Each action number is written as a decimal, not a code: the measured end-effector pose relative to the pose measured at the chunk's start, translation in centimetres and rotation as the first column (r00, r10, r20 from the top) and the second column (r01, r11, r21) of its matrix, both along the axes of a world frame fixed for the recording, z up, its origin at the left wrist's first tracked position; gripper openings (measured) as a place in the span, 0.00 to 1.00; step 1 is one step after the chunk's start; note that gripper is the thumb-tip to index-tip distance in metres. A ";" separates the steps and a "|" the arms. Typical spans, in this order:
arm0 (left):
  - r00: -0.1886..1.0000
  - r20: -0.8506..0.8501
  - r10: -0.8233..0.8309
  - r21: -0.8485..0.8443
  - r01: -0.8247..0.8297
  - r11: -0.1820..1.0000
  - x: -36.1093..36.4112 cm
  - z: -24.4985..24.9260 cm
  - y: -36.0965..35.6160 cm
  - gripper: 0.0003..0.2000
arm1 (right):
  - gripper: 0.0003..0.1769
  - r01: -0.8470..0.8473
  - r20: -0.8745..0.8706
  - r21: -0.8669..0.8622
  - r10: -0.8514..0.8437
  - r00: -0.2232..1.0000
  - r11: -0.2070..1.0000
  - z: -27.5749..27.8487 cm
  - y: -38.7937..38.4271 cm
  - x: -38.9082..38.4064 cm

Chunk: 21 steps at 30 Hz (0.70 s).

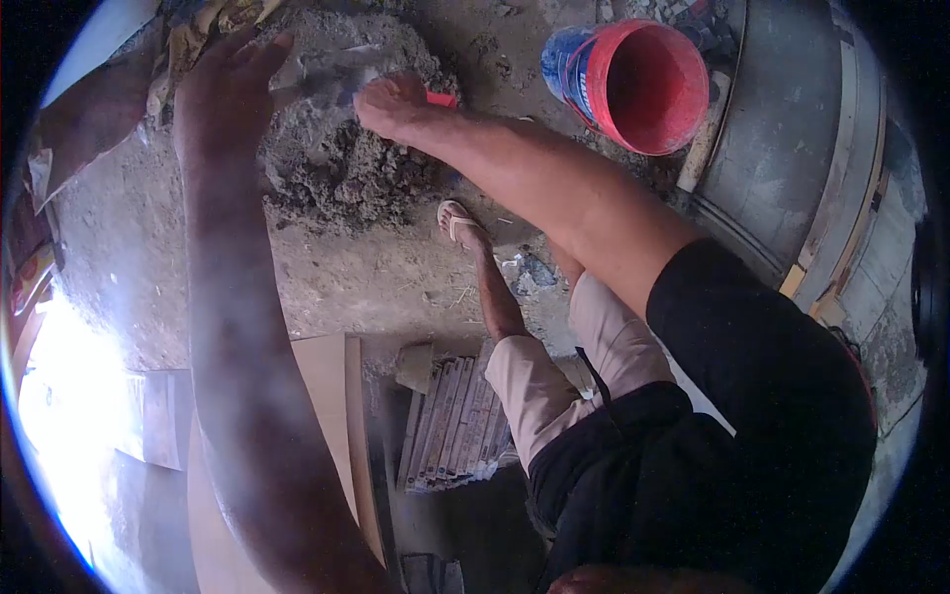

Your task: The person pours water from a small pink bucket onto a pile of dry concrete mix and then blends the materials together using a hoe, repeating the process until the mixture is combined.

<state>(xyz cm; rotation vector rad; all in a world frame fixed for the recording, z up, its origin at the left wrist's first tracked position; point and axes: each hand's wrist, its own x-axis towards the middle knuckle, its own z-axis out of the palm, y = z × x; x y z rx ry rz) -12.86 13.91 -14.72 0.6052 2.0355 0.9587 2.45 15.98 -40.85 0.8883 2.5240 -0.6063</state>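
A heap of wet grey mortar lies on the ground at the top of the view, dark and lumpy on its near side and smoother above. My right hand is closed in a fist over it, around a red-handled trowel. The handle's end sticks out to the right of the fist, while the blade hardly shows against the mortar. To the left, my left hand reaches over the heap's edge, fingers stretched out and apart, close to crumpled brown paper.
A red-lined bucket with a blue outside lies tipped at the upper right, beside a pipe. My sandalled foot stands just below the mortar. Stacked strips and a tan board are lower down. Bright light glares at left.
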 end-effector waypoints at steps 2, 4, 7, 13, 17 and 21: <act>0.977 -0.192 -0.089 -0.080 0.075 0.994 -0.1 0.3 0.0 0.32 | 0.09 -0.034 -0.074 -0.110 0.026 0.997 0.993 8.6 1.9 0.4; 0.978 -0.173 -0.119 0.002 0.121 0.993 -0.2 -0.3 -0.4 0.32 | 0.11 -0.016 -0.078 -0.017 0.015 0.997 1.000 0.7 0.8 -0.9; 1.000 0.001 0.014 0.015 -0.014 1.000 0.8 0.8 0.0 0.32 | 0.15 0.083 -0.066 -0.106 -0.091 0.994 0.991 4.4 2.2 0.2; 0.966 0.221 0.136 0.082 -0.157 0.984 1.4 1.9 0.6 0.30 | 0.22 0.187 0.016 -0.336 -0.192 0.981 0.923 9.2 4.4 4.7; 0.999 -0.029 0.044 -0.024 -0.044 0.999 1.3 2.4 1.1 0.29 | 0.28 0.356 -0.050 -0.633 -0.495 0.868 0.688 8.4 4.9 10.6; 0.996 0.054 0.078 0.017 -0.079 0.997 1.3 2.5 1.0 0.29 | 0.19 0.476 -0.294 -0.645 -0.769 0.568 0.598 12.8 4.9 19.5</act>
